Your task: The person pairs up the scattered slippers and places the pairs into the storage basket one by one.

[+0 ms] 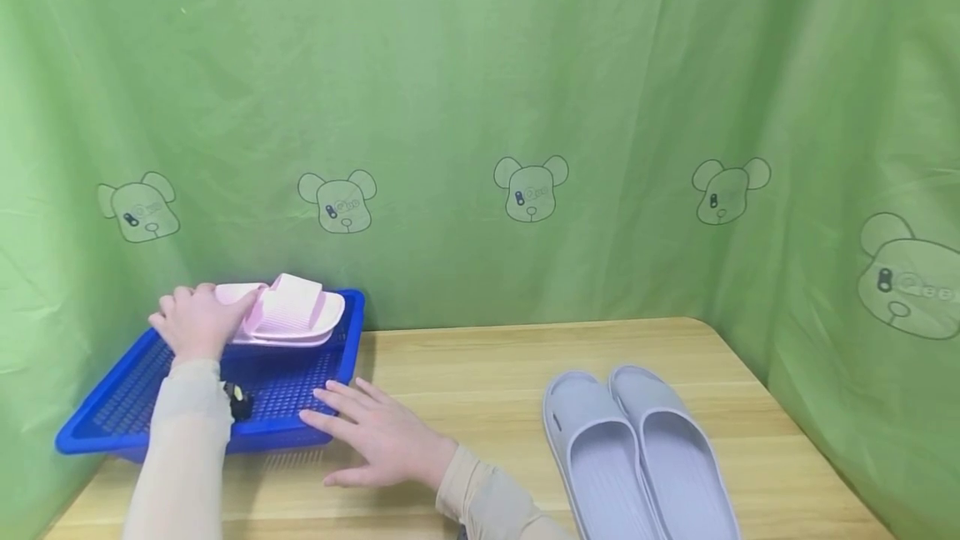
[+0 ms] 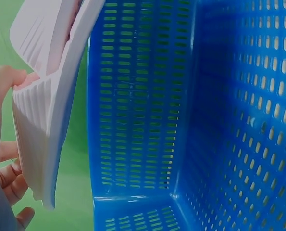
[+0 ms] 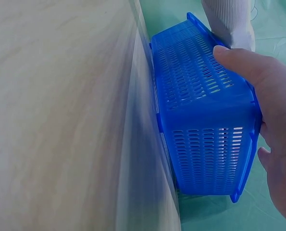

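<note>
My left hand (image 1: pixel 197 319) grips a pair of pale pink slippers (image 1: pixel 288 311) over the back of the blue plastic basket (image 1: pixel 262 440). The left wrist view has the thumb on the ribbed strap of the slippers (image 2: pixel 34 110) and the other fingers around their far end; above the basket floor, the soles face the basket's wall (image 2: pixel 138 96). My right hand (image 1: pixel 390 440) is by the basket's front right corner, fingers spread and fairly straight. In the right wrist view its thumb and fingers lie right at the basket rim (image 3: pixel 255 120).
A pair of grey slippers (image 1: pixel 637 457) stands side by side at the right of the wooden table (image 1: pixel 465 365). A small black item (image 1: pixel 240 401) shows beside the left wrist. Green curtain (image 1: pixel 450 107) with bear-head prints surrounds the table at the back and sides.
</note>
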`<action>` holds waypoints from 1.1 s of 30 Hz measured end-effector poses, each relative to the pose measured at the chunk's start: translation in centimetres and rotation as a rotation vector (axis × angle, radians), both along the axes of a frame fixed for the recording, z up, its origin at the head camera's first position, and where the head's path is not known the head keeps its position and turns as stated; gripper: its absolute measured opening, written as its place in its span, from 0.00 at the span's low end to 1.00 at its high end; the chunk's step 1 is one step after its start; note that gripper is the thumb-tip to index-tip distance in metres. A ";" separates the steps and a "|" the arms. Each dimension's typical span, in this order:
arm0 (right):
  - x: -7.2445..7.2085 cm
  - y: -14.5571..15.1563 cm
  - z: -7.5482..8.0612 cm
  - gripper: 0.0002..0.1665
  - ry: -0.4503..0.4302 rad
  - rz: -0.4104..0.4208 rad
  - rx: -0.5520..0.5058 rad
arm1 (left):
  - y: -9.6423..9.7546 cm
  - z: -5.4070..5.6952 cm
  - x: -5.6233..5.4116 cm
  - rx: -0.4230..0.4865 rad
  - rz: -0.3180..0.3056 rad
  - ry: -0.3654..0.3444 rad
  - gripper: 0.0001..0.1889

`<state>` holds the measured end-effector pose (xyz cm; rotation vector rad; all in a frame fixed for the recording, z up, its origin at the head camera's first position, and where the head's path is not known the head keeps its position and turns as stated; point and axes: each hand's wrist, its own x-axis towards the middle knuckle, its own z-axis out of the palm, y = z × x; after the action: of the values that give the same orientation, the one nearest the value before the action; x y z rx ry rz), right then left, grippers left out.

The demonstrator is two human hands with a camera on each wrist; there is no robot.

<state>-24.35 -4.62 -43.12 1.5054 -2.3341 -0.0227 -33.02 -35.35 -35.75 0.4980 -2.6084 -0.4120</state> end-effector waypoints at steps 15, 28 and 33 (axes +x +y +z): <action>0.0 0.0 -0.1 0.51 0.021 0.008 -0.003 | 0.0 -0.6 -0.2 -0.034 -0.024 -0.049 0.52; 0.1 0.1 -0.2 0.51 0.011 0.007 0.006 | 0.0 -0.9 0.1 -0.049 -0.038 -0.119 0.52; 0.1 0.2 -0.1 0.51 0.012 0.008 0.001 | -0.2 -1.0 -0.2 -0.052 -0.041 -0.159 0.53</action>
<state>-24.25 -4.44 -43.20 1.5103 -2.3190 -0.0307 -33.21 -35.58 -36.74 0.4781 -2.7791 -0.3287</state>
